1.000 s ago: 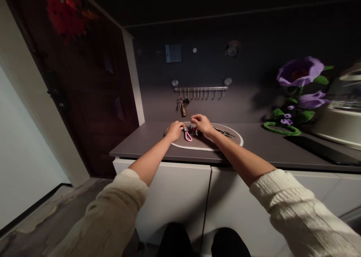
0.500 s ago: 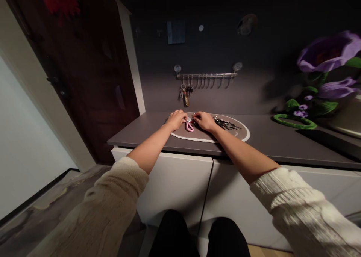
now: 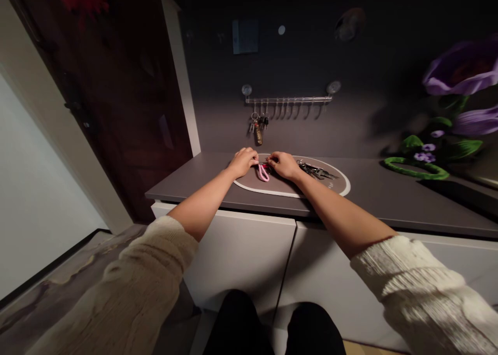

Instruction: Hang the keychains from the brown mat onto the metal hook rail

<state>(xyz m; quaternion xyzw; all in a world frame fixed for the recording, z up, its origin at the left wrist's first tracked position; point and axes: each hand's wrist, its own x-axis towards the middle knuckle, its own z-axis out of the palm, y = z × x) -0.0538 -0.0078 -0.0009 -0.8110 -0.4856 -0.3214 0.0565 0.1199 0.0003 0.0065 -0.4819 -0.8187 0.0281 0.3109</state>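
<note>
Over the oval brown mat [image 3: 280, 189] with a white rim, my two hands work close together. My left hand [image 3: 244, 163] is closed in a pinch at the top of a keychain with a pink loop strap [image 3: 263, 173]. Just to its right, my right hand [image 3: 284, 165] has its fingers pressed together beside a small red and dark part of the same bunch. What its fingertips grip is too small to make out. A pile of keys [image 3: 317, 171] lies on the mat, right of my right hand.
On the wall behind, a clear hook rail [image 3: 288, 100] carries several hooks and hanging keys [image 3: 257, 129]. Purple fabric flowers [image 3: 467, 77] and a green ring [image 3: 414, 169] stand at the right of the grey counter [image 3: 182, 181]. A dark door [image 3: 128, 111] is at left.
The view has shifted slightly. The pink strap has swung and hangs a little differently below my left hand, and the pale piece at its top no longer shows. Both hands stay close together.
</note>
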